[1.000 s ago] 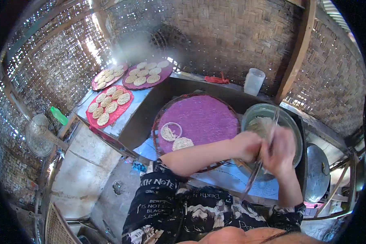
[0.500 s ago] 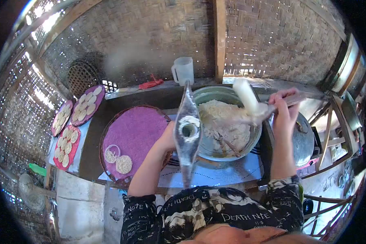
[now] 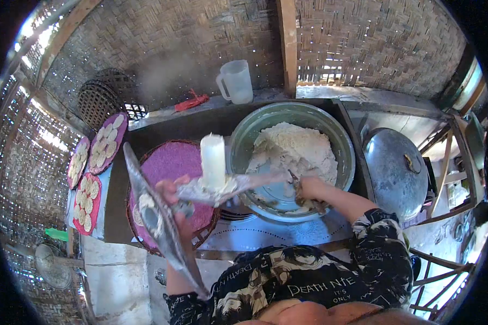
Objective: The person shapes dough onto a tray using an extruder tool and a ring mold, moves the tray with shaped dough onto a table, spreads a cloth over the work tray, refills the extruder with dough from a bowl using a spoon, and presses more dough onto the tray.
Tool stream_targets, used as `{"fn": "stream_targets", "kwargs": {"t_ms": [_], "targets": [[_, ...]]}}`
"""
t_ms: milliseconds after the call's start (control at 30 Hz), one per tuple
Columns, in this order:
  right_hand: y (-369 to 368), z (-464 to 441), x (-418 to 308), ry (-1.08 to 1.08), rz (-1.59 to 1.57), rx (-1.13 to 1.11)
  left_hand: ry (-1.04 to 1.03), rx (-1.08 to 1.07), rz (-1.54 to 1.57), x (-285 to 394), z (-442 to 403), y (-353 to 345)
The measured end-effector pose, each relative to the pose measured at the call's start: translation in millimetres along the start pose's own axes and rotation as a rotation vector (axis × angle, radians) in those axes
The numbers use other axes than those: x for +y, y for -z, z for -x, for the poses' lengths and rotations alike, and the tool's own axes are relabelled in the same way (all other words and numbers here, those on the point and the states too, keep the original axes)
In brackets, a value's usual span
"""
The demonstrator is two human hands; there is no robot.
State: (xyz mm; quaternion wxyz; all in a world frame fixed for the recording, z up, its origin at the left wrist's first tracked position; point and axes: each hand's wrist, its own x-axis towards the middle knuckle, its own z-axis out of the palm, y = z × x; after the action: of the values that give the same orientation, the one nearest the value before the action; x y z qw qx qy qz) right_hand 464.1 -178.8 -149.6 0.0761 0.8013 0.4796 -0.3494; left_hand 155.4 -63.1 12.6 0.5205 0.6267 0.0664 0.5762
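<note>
My left hand point(image 3: 174, 189) is closed around two parts of a hand noodle press. One is a long metal body with a round hole point(image 3: 153, 219), tilted over the purple mat. The other is a plunger with a white cylinder point(image 3: 213, 162) pointing up, its metal bar reaching toward the basin. My right hand point(image 3: 310, 192) is closed inside the near side of a large green basin point(image 3: 339, 127), beside the pale dough point(image 3: 295, 149). A dark tip shows by its fingers; what they hold is partly hidden. The purple mat point(image 3: 171, 160) lies on a round woven tray.
Purple and pink mats with several pale rounds point(image 3: 85, 203) stand at the left. A clear plastic jug point(image 3: 237, 81) and a red bag point(image 3: 191, 101) are by the back wall. A large lidded metal pot point(image 3: 396, 168) is at the right.
My right hand has given up the plunger and moved down into the basin. The plunger has gone left into my left hand, and the press body has moved left and tilted.
</note>
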Motion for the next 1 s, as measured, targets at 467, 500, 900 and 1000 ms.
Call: {"fn": "stream_targets", "kwargs": {"t_ms": [467, 500, 900, 1000], "targets": [[9, -82, -5, 0.202, 0.082, 0.503, 0.046, 0.063, -0.155, 18, 16, 10], [4, -86, -10, 0.167, 0.101, 0.557, 0.051, 0.066, -0.164, 21, 16, 11], [3, -71, -18, 0.399, -0.088, 0.095, 0.109, 0.125, -0.228, 38, 33, 24], [-38, -105, -5, 0.487, 0.037, 0.237, 0.116, 0.112, -0.232, 44, 33, 21]]}}
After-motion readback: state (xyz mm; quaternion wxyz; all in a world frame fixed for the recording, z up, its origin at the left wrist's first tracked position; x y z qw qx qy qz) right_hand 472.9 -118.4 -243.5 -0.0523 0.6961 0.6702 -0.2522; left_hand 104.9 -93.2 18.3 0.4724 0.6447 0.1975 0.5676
